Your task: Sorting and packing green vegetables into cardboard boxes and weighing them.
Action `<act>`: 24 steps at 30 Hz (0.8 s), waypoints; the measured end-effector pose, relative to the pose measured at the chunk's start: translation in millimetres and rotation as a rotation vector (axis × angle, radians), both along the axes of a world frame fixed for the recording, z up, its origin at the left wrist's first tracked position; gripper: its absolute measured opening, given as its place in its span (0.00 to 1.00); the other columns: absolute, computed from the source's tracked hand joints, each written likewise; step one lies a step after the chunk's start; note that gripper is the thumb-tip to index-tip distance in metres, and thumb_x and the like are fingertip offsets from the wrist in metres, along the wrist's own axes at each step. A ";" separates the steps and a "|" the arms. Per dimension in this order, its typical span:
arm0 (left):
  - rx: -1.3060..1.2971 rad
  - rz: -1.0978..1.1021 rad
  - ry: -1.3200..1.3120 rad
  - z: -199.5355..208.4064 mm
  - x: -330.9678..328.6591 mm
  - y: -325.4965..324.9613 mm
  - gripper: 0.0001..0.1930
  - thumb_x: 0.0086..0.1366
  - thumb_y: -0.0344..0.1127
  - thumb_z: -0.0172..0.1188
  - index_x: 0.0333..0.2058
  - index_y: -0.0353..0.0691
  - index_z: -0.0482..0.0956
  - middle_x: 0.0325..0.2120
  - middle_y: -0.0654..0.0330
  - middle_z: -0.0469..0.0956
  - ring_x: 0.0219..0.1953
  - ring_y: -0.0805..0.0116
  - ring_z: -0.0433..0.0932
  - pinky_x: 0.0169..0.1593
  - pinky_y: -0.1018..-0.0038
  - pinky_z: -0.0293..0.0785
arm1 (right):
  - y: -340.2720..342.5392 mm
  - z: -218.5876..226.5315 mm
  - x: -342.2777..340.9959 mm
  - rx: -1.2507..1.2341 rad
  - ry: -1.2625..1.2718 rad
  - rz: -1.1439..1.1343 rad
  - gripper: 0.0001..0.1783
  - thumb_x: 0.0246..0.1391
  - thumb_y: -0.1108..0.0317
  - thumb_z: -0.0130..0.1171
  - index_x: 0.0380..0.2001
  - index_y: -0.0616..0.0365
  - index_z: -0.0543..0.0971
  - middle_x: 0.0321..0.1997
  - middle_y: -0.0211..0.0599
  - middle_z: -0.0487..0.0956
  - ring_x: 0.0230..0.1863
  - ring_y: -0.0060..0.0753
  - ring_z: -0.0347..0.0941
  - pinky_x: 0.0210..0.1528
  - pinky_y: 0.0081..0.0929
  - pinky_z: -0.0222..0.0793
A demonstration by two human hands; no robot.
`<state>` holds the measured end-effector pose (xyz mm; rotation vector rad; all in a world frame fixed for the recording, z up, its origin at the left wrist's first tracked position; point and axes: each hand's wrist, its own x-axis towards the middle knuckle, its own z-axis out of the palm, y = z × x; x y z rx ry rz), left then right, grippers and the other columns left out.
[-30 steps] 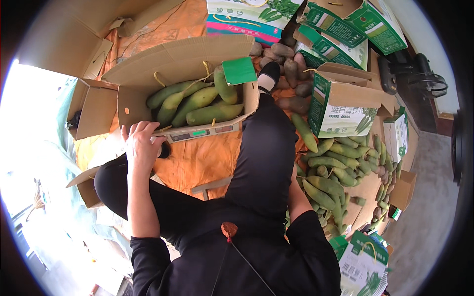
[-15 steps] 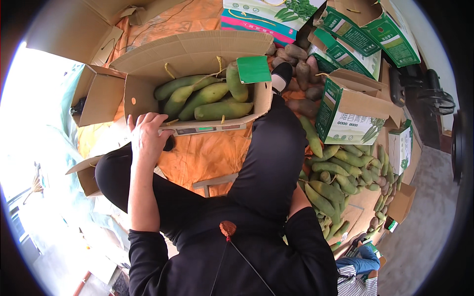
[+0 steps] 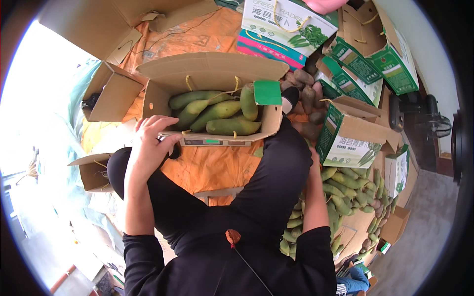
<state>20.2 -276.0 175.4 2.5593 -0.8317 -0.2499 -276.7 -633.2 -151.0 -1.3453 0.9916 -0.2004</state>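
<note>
An open cardboard box [image 3: 212,66] lies in front of me with several green radishes [image 3: 217,116] inside. My left hand [image 3: 150,140] is at its near left corner, fingers over the near wall and thumb on the outside. Yellow cord loops stick out of the box walls, and a green flap hangs at its right end. Under the box's near side, part of a scale with a small green display [image 3: 212,141] shows. My right hand [image 3: 314,165] reaches down beside my right knee, near the radish pile [image 3: 345,190]; its fingers are mostly hidden.
Dark reddish roots [image 3: 308,98] lie beyond my right foot. Green-and-white cartons [image 3: 350,133] stand at the right, with more stacked farther back. Orange sheeting [image 3: 197,170] covers the floor. A black fan [image 3: 434,116] is at the far right; another person's leg [image 3: 358,281] shows lower right.
My right hand has come forward from behind my thigh to beside the right knee. My left hand stays at the box corner. The whole view has shifted slightly, with the box lower in it.
</note>
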 end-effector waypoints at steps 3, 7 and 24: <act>-0.103 -0.006 -0.071 9.6 17.8 10.6 0.16 0.50 0.31 0.66 0.40 0.37 0.81 0.38 0.55 0.79 0.45 0.57 0.75 0.52 0.66 0.67 | -19.9 152.7 53.8 -0.243 0.116 0.159 0.15 0.56 0.67 0.61 0.46 0.59 0.76 0.40 0.28 0.79 0.39 0.17 0.73 0.39 0.19 0.68; -0.101 0.180 -0.109 9.3 47.8 58.8 0.15 0.53 0.32 0.65 0.41 0.35 0.80 0.39 0.54 0.80 0.45 0.58 0.76 0.51 0.68 0.69 | -13.5 252.5 115.2 -0.279 0.059 0.384 0.15 0.55 0.70 0.61 0.46 0.62 0.75 0.40 0.31 0.77 0.39 0.19 0.71 0.44 0.18 0.70; 0.424 0.600 0.109 -113.1 -51.6 230.6 0.35 0.52 0.50 0.68 0.56 0.44 0.68 0.53 0.52 0.69 0.56 0.54 0.68 0.57 0.53 0.64 | 3.0 251.3 183.6 -0.183 0.326 0.639 0.22 0.52 0.73 0.59 0.51 0.55 0.68 0.25 0.23 0.72 0.21 0.15 0.65 0.19 0.15 0.58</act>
